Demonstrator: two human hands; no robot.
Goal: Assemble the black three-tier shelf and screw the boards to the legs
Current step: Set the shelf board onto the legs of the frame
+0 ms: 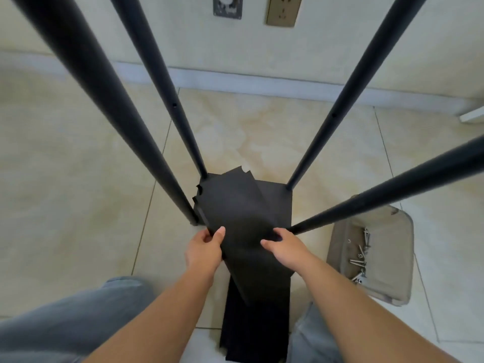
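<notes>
we look down at four long black metal legs [146,142] that stand up from one flat black bottom board [277,203] on the pale tiled floor [78,179]. they look joined to it, so we think the first tier is done, though we cannot see its screws.

our left hand [203,248] holds the left edge of a second flat black board [241,224], thumb on top and fingers curled under. our right hand [284,244] holds its right side, fingers bent over the top. the board sits crooked between the legs, over the bottom board, so it is not in place yet.

each far leg shows a small bare hole higher up. the shiny silver screws [362,254] lie in a soft beige cloth tray [387,284] on our right. we think two tiers are left to fix.
</notes>
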